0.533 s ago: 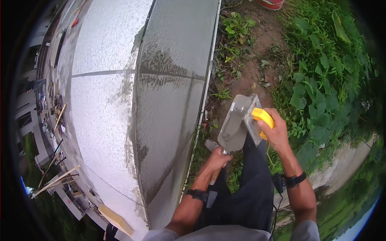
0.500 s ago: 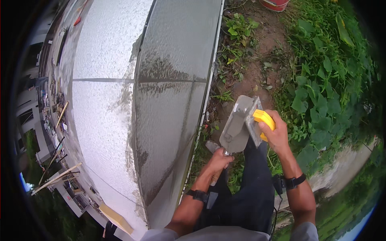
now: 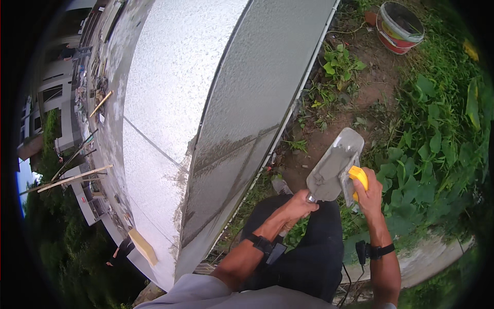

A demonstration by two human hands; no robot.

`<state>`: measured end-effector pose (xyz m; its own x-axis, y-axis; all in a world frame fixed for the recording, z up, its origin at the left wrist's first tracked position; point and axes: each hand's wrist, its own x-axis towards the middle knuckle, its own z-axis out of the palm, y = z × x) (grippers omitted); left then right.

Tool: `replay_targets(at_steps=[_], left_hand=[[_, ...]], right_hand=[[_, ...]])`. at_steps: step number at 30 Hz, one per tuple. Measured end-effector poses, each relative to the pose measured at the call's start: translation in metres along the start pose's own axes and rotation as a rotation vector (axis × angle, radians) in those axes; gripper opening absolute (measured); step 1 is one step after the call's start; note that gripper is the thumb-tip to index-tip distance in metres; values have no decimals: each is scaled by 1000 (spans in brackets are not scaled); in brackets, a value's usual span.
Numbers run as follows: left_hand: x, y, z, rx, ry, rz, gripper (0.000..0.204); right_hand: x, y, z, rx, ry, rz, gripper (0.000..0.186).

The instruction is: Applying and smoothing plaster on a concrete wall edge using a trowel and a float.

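Note:
My left hand point(image 3: 301, 204) is closed around the handle of a metal mortar scoop point(image 3: 351, 140), a shallow pan with a rounded end. Wet grey mortar point(image 3: 329, 167) lies smeared inside it. In my right hand point(image 3: 371, 191) is the yellow grip of a plastering float point(image 3: 358, 178). The float's blade is tilted against the right side of the scoop, and part of it is hidden. Both tools are held above my bent knees, to the right of a low wall's plastered grey side point(image 3: 242, 98).
The wall's rough whitish top point(image 3: 175, 67) runs along the left, with a pale wooden block point(image 3: 143, 246) on it. A red and white bucket point(image 3: 400, 31) stands on the soil ahead. Leafy plants point(image 3: 411, 154) grow at right. Another person's arm point(image 3: 119, 251) shows at far left.
The view has turned, so the wall slants more and the whole bucket shows. Both hands sit further right in view, and the float has shifted lower along the scoop's side.

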<state>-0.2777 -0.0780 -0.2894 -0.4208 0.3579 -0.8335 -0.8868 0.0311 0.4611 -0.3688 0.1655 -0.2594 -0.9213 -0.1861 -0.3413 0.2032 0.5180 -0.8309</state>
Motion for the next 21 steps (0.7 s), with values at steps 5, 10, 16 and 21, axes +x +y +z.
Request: replay_targets(at_steps=[5,10,16,21], left_hand=[[-7,33,-11,-107,8,87,12],[-5,55,-37,16,193,109,9],[-22,41,-49,-20,208,115,8],[-54,42,-36,7,164,76,6]], right_hand=[[-17,5,-4,-280,-188,-17,35],[-40,-15,-29,236,184,472,29],[-29,-69,-40,511,-266,544,31],[-18,-125,-44,178,-335,154,44]])
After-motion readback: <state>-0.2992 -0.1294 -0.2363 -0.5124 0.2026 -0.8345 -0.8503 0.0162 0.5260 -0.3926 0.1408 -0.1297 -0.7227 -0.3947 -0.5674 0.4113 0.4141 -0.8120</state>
